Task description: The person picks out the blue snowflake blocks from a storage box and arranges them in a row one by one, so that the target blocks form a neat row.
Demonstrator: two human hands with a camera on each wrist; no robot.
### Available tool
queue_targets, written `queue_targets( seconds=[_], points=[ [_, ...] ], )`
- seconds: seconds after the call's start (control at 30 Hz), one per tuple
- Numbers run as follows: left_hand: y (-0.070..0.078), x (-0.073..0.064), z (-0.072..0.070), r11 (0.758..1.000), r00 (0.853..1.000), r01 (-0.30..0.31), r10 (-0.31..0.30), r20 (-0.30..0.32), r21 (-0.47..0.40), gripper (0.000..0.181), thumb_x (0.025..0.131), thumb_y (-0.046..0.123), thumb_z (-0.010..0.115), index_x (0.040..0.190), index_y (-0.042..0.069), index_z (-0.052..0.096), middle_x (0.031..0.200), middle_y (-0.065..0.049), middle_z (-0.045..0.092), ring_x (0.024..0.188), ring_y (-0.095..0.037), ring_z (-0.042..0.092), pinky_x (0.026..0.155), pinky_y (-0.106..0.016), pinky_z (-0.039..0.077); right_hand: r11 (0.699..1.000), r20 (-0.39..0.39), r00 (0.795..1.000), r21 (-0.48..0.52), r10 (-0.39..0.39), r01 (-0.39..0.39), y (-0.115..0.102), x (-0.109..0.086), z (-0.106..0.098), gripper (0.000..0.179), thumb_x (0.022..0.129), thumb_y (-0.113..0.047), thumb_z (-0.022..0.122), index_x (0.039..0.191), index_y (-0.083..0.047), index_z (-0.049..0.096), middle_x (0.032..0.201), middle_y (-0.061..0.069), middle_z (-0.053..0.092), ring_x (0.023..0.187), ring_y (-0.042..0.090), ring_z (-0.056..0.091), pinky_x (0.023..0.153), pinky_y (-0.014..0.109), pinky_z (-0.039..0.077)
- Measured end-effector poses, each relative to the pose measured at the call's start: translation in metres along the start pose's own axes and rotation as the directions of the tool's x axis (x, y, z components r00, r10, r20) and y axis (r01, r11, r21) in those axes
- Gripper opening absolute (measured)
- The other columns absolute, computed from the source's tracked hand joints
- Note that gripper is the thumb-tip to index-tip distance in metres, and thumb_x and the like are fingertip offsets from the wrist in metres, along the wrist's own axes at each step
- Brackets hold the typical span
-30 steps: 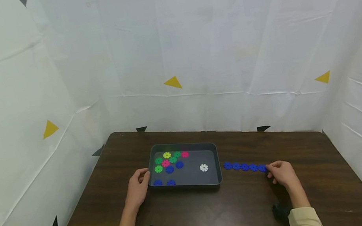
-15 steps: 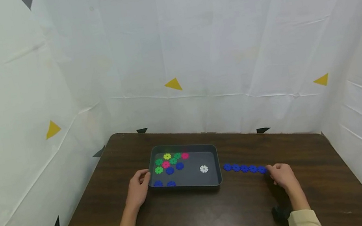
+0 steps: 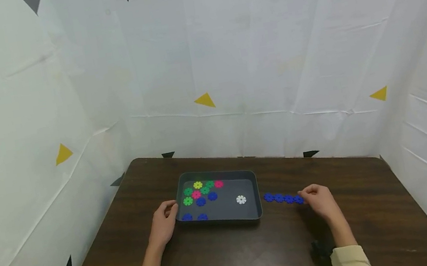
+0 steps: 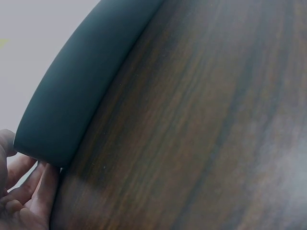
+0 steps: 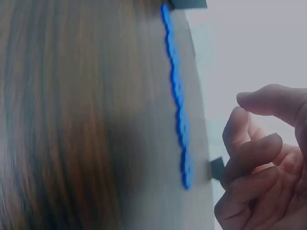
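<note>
My left hand (image 3: 163, 224) holds the left front corner of a dark grey tray (image 3: 230, 208), thumb and fingers at its rim. In the left wrist view, fingertips (image 4: 45, 184) lie against the end of the tray wall (image 4: 72, 91). A row of blue snowflake discs (image 3: 278, 198) lies on the table just right of the tray, joined edge to edge. Over the row's right end hovers my right hand (image 3: 321, 199), covering the last disc in the head view. The right wrist view shows its fingers (image 5: 254, 155) loosely bent, holding nothing, apart from the blue row (image 5: 177, 91).
In the tray lie several loose snowflake discs: green (image 3: 188, 201), pink (image 3: 196, 194), yellow (image 3: 197, 185), blue (image 3: 201, 202) and one white disc (image 3: 241, 199). The brown table (image 3: 234, 256) meets a white sheet wall (image 3: 226, 55) behind and at both sides.
My right hand has let go of the last blue disc, lifted and shifted left over the end of the row. The left hand keeps its place at the tray.
</note>
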State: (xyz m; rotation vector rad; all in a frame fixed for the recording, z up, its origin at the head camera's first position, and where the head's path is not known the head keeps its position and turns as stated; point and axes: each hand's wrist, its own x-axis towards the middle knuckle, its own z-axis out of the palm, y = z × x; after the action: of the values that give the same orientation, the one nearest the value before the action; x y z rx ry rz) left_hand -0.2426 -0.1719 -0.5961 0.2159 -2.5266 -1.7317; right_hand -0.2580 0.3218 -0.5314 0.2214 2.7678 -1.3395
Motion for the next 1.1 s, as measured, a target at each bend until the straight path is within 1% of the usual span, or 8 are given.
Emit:
queue_targets(
  seconds=[0.13, 0.27, 0.37, 0.47, 0.6, 0.8, 0.93, 1.1],
  points=[
    [-0.002, -0.001, 0.000, 1.000, 1.000, -0.001, 0.001, 0.001, -0.006, 0.043, 0.114, 0.036, 0.055, 0.146, 0.009, 0.062, 0.147, -0.019, 0.065, 0.133, -0.035, 0.063, 0.107, -0.057, 0.054, 0.999, 0.013, 0.999, 0.006, -0.043, 0.043, -0.011, -0.002, 0.011, 0.029, 0.107, -0.023, 0.066, 0.113, 0.005, 0.072, 0.108, 0.018, 0.075, 0.089, 0.021, 0.059, 0.073, 0.033, 0.047],
    [-0.005, -0.001, 0.000, 1.000, 1.000, -0.004, 0.004, 0.003, -0.010, 0.044, 0.114, 0.038, 0.055, 0.147, 0.010, 0.061, 0.148, -0.018, 0.064, 0.135, -0.035, 0.063, 0.108, -0.057, 0.053, 0.997, 0.013, 0.997, 0.017, -0.075, 0.075, -0.023, 0.000, 0.023, 0.029, 0.106, -0.023, 0.069, 0.115, 0.003, 0.073, 0.102, 0.014, 0.074, 0.087, 0.018, 0.060, 0.074, 0.032, 0.048],
    [-0.005, -0.001, -0.001, 1.000, 1.000, -0.002, 0.002, 0.004, -0.013, 0.044, 0.114, 0.039, 0.054, 0.148, 0.011, 0.061, 0.149, -0.017, 0.064, 0.136, -0.035, 0.062, 0.109, -0.058, 0.053, 0.995, 0.015, 0.996, 0.037, -0.093, 0.093, -0.034, 0.001, 0.033, 0.028, 0.105, -0.022, 0.070, 0.117, 0.003, 0.073, 0.103, 0.015, 0.076, 0.090, 0.018, 0.064, 0.076, 0.032, 0.049],
    [-0.004, -0.001, -0.001, 1.000, 1.000, 0.002, -0.002, 0.001, -0.011, 0.043, 0.114, 0.038, 0.055, 0.147, 0.011, 0.062, 0.150, -0.017, 0.063, 0.136, -0.035, 0.062, 0.109, -0.058, 0.052, 0.992, 0.009, 0.993, 0.047, -0.118, 0.117, -0.044, 0.000, 0.044, 0.026, 0.104, -0.020, 0.071, 0.119, 0.002, 0.074, 0.107, 0.017, 0.077, 0.099, 0.026, 0.068, 0.078, 0.031, 0.051],
    [-0.002, 0.000, -0.002, 1.000, 1.000, -0.002, 0.002, -0.006, -0.008, 0.043, 0.114, 0.037, 0.056, 0.146, 0.009, 0.062, 0.148, -0.019, 0.064, 0.135, -0.037, 0.062, 0.110, -0.060, 0.052, 0.986, 0.003, 0.988, 0.061, -0.156, 0.156, -0.060, 0.000, 0.060, 0.026, 0.103, -0.020, 0.071, 0.120, 0.000, 0.074, 0.110, 0.018, 0.077, 0.111, 0.034, 0.069, 0.082, 0.033, 0.052],
    [-0.002, 0.001, -0.004, 1.000, 1.000, 0.009, -0.009, -0.013, -0.003, 0.042, 0.114, 0.037, 0.056, 0.145, 0.009, 0.062, 0.146, -0.019, 0.065, 0.135, -0.037, 0.062, 0.110, -0.059, 0.052, 0.977, 0.011, 0.980, 0.073, -0.200, 0.199, -0.089, -0.001, 0.090, 0.023, 0.101, -0.017, 0.073, 0.118, -0.001, 0.076, 0.103, 0.014, 0.077, 0.101, 0.029, 0.068, 0.083, 0.036, 0.052],
    [-0.003, -0.001, -0.004, 1.000, 1.000, 0.002, -0.002, -0.018, 0.008, 0.041, 0.114, 0.035, 0.056, 0.145, 0.008, 0.062, 0.145, -0.019, 0.066, 0.134, -0.038, 0.063, 0.109, -0.059, 0.053, 0.967, 0.038, 0.969, 0.080, -0.246, 0.242, -0.105, -0.001, 0.111, 0.023, 0.100, -0.014, 0.074, 0.118, -0.001, 0.076, 0.101, 0.013, 0.076, 0.095, 0.025, 0.068, 0.082, 0.036, 0.052],
    [-0.001, 0.000, -0.002, 1.000, 1.000, -0.003, 0.003, -0.009, -0.006, 0.041, 0.114, 0.034, 0.057, 0.145, 0.008, 0.063, 0.146, -0.019, 0.065, 0.134, -0.037, 0.064, 0.109, -0.058, 0.053, 0.962, 0.069, 0.961, 0.063, -0.268, 0.264, -0.116, 0.002, 0.137, 0.029, 0.099, -0.016, 0.074, 0.123, -0.001, 0.075, 0.107, 0.011, 0.076, 0.097, 0.025, 0.068, 0.083, 0.040, 0.054]
  ],
)
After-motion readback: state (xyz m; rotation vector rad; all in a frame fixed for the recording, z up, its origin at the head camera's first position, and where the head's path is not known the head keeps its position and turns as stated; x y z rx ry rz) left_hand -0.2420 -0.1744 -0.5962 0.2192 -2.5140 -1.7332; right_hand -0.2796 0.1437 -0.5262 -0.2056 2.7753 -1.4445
